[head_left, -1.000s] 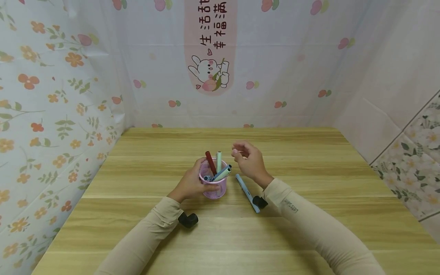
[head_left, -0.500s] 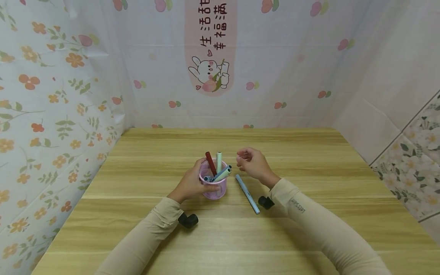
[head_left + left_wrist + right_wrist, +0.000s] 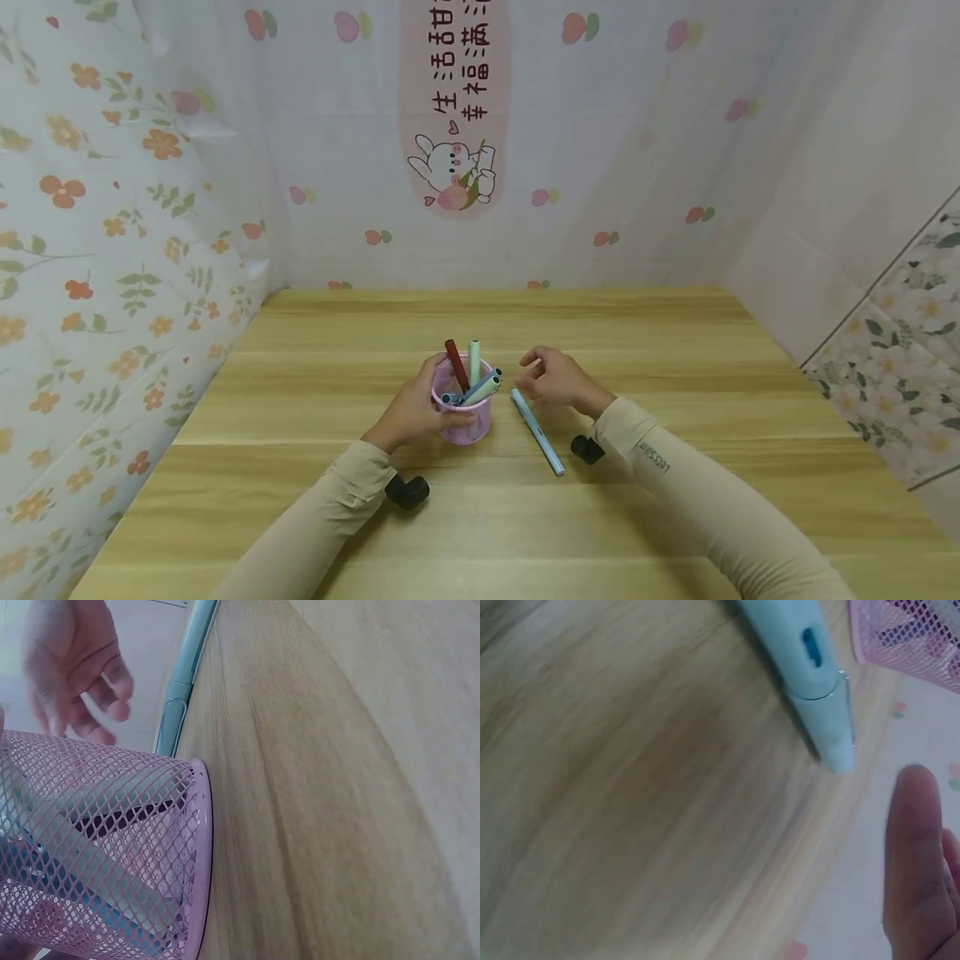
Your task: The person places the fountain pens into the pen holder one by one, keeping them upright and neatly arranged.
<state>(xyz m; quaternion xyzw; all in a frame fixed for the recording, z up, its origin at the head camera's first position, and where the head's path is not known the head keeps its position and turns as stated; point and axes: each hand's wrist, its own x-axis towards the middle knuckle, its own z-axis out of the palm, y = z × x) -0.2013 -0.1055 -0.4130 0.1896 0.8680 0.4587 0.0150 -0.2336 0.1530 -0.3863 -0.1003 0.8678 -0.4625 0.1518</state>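
Observation:
My left hand (image 3: 412,408) grips a pink mesh pen cup (image 3: 463,435) by its side, with the thumb along the front. Several pens lean in the cup, among them a dark red pen (image 3: 454,360) and a pale green pen (image 3: 474,360). On the table to the right of the cup lies a light blue fountain pen (image 3: 538,435), its clip end away from me. My right hand (image 3: 558,381) hovers near that end, fingers loosely bent and holding nothing. In the right wrist view the thumb (image 3: 913,855) stands apart from the blue pen (image 3: 802,660).
The wooden table (image 3: 465,533) runs back to a white patterned cloth (image 3: 622,150). Floral cloth (image 3: 127,242) hangs along the left side. A black wrist camera (image 3: 407,492) sits at the left wrist, another camera (image 3: 587,450) at the right.
My right hand has come down and a little to the right, from beside the cup toward the blue pen. The left hand keeps its hold on the cup. The head view has tilted slightly.

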